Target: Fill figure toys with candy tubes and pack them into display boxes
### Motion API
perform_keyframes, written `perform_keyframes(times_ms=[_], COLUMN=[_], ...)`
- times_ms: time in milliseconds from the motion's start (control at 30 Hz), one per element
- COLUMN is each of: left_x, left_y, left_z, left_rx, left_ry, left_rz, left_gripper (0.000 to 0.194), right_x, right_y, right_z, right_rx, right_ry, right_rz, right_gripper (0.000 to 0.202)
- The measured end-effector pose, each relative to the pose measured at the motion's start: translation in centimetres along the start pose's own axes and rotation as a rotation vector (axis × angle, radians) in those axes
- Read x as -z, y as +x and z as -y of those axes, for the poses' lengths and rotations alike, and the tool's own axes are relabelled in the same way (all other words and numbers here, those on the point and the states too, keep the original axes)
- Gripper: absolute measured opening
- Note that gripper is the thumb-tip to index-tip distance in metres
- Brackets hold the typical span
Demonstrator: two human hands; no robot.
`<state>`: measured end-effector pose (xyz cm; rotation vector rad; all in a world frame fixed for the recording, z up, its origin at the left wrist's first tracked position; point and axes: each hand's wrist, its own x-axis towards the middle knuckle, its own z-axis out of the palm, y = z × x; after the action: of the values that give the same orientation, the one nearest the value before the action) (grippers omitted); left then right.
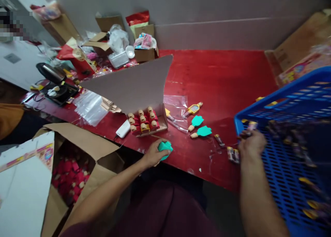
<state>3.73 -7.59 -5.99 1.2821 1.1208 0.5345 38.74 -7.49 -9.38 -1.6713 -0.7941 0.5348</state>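
Observation:
My left hand (156,153) is closed around a turquoise plastic piece (165,149) above the table's front edge. My right hand (252,143) is at the near left rim of a blue plastic basket (280,171), its fingers closed on a small dark-wrapped packet (251,126). Below it on the red table (214,78) lie some similar packets (233,155). Between my hands are two turquoise paddle-shaped pieces (204,131) with beige ends, and a yellow-framed one (193,109). An open display box (165,121) holds several beige-topped red pieces (142,119).
A cardboard carton (103,182) full of red pieces stands at lower left. Clear plastic bags (90,107) and a white device (122,129) lie by the display box. Boxes and bags crowd the back left, near a black machine (58,89). At far left, a person's orange clothing (10,120) shows.

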Motion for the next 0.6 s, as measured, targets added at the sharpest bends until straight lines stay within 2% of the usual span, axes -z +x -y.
perform_keyframes(times_ms=[67,100,167,267,400,600], left_x=[0.6,1.0,1.6,2.5,3.6,5.6], left_y=[-0.1,-0.2,-0.7,-2.0,-4.1,-6.7], left_z=[-0.2,-0.3,-0.9,-1.9,-2.9,-3.2], left_rx=[0.011,0.005,-0.041,-0.107,-0.157,-0.147], left_ry=[0.015,0.027,0.087,0.187,0.189,0.313], left_rz=[0.042,0.061,0.083,0.097,0.106,0.204], left_gripper=[0.037,0.038,0.038,0.036,0.04,0.029], right_x=[-2.1,-3.1,-4.9,-6.6,-8.0,-9.8], right_y=[-4.2,-6.3,-10.0,-13.4,-14.6,-14.9], right_z=[0.3,0.8,2.6,6.0,9.3,11.0], right_rx=[-0.063,-0.095,-0.138,-0.008,0.262,0.528], right_ry=[0.106,0.16,0.264,0.186,0.033,0.012], right_rz=[0.024,0.087,0.347,0.689,0.92,1.156], right_gripper=[0.041,0.041,0.04,0.035,0.029,0.02])
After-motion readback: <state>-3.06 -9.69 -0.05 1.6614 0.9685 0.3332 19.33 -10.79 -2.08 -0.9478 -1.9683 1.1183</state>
